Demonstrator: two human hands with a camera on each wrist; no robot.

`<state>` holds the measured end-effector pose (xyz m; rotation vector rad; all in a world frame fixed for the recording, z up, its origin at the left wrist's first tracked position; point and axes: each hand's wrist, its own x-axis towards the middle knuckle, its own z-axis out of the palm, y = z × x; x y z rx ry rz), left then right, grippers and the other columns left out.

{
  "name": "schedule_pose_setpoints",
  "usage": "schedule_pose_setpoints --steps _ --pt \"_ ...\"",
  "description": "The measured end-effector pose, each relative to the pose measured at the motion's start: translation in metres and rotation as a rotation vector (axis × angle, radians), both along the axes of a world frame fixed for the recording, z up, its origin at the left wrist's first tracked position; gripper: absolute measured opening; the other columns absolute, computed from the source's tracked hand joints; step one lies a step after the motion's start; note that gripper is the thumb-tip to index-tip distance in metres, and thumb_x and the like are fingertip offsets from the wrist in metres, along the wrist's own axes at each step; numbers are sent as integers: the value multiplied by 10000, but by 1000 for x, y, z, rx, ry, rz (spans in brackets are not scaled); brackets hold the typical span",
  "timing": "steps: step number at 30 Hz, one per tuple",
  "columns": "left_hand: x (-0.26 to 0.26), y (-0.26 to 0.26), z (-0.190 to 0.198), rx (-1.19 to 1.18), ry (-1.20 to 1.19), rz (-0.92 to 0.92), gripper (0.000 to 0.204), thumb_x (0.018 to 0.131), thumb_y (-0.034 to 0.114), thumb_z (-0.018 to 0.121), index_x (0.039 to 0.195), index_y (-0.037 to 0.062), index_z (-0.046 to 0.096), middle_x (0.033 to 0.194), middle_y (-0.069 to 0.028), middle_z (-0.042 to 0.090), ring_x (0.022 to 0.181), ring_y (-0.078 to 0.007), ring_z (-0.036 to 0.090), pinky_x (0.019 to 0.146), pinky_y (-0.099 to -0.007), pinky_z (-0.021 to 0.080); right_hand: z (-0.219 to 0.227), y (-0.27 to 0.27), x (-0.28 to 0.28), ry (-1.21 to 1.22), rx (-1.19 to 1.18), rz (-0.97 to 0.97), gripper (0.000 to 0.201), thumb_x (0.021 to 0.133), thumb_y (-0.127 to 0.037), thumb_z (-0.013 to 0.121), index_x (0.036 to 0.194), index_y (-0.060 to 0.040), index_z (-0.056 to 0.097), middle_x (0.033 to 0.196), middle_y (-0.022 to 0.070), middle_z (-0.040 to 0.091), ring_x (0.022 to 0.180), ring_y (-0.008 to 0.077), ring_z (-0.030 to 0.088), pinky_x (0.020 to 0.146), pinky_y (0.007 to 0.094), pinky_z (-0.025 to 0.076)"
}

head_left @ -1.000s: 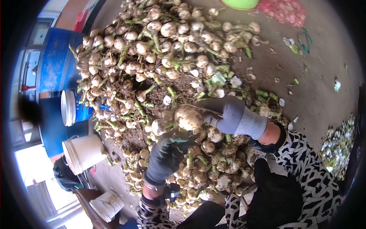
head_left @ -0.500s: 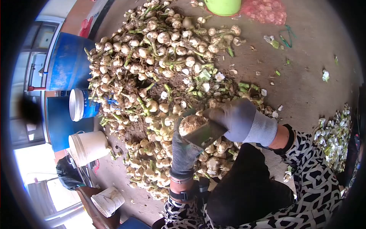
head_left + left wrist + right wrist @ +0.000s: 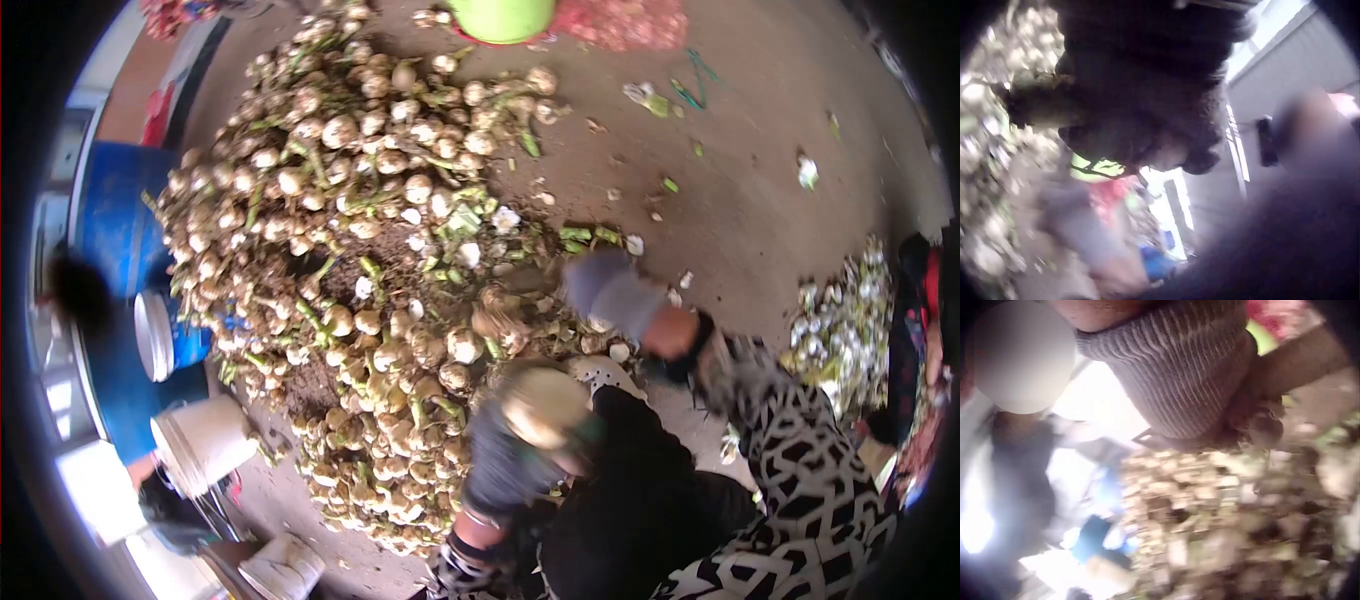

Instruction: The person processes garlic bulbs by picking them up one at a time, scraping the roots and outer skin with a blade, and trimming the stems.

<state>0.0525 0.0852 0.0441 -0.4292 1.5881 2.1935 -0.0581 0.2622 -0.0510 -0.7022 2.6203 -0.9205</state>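
In the head view, the gloved left hand (image 3: pixel 505 462) grips a large pale garlic bulb (image 3: pixel 545 405), both blurred, low in front of the body. The same hand (image 3: pixel 1141 81) is a dark shape in the left wrist view. Up and to the right, apart from the bulb, the grey-gloved right hand (image 3: pixel 615 292) is blurred over the heap's edge. In the right wrist view its ribbed cuff (image 3: pixel 1179 369) fills the top, and a wide flat blade (image 3: pixel 1307 359) sticks out from the curled hand. The fingers around its handle are mostly hidden. Many bulbs with stems (image 3: pixel 390 380) lie heaped beneath.
White buckets (image 3: pixel 205 440) and a blue barrel (image 3: pixel 125 215) stand at the left. A green tub (image 3: pixel 503 18) and a red net bag (image 3: pixel 625 22) are at the top. Pale scraps (image 3: pixel 845 335) lie piled at the right. A perforated shoe (image 3: pixel 607 375) is near the knees.
Half a second ago the hands were together, the blade against the bulb. Now they are apart: the left has moved down and right with the bulb, the right slightly up. The head view has shifted.
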Motion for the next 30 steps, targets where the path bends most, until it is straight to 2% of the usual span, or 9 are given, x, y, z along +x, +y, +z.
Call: schedule_pose_setpoints --steps 2,3,6,8,12,14,18,20,30 --pt "-20 8 11 -432 377 -318 864 663 347 861 1339 59 408 1199 -118 585 982 -265 626 900 -407 522 -39 12 -14 -149 -73 -194 311 889 -327 581 1095 -105 655 810 132 699 690 273 688 625 388 543" --pt "-13 11 -10 90 161 142 848 647 281 875 1324 50 419 1168 -106 589 977 -247 625 884 -386 525 -53 13 -25 -220 -109 -244 299 920 -323 556 1088 -97 659 825 137 707 695 270 687 639 378 545" --pt "-51 -3 -25 -237 174 5 838 661 304 876 1315 38 425 1152 -115 559 1051 -238 591 895 -366 513 9 5 4 -800 -479 -179 239 902 -211 648 1089 -64 673 902 51 705 746 129 651 672 283 533" --pt "-62 -17 -41 -1017 541 -277 854 674 317 869 1335 28 411 1122 -178 572 961 -254 626 808 -322 532 12 -2 12 -874 -696 -379 210 933 -226 624 1057 -65 678 931 20 687 828 131 645 747 275 520" --pt "-36 -25 -49 -129 101 -31 787 771 346 804 1371 51 389 1109 -125 597 908 -185 610 735 -302 513 8 -7 16 -540 -589 -214 240 895 -231 669 1041 -41 664 851 77 702 737 106 648 671 301 517" --pt "-34 -19 -59 -390 211 205 490 848 280 741 1221 44 528 1007 -16 595 796 -83 562 694 -231 484 6 -16 21 -477 -685 -144 191 884 -190 671 1026 -63 662 829 76 698 745 155 671 674 307 522" --pt "-25 -17 -53 48 105 414 447 821 316 761 1113 36 569 971 -20 605 793 -82 561 704 -224 472 23 -16 10 -60 -598 -72 222 864 -219 643 1053 -103 643 781 127 664 762 328 668 691 367 535" --pt "-15 -26 -34 279 135 315 507 785 335 791 1113 23 564 949 -38 618 820 -113 585 721 -249 486 -36 -16 9 -222 139 39 302 896 -312 607 1030 -44 647 876 187 690 707 324 682 639 394 545" --pt "23 -183 -16 -1287 62 -69 174 773 158 734 846 14 671 862 -125 655 798 -272 644 730 -338 499 -68 -125 -129 -19 -236 -108 297 888 -389 601 1051 -144 639 867 145 688 810 331 671 737 433 521"
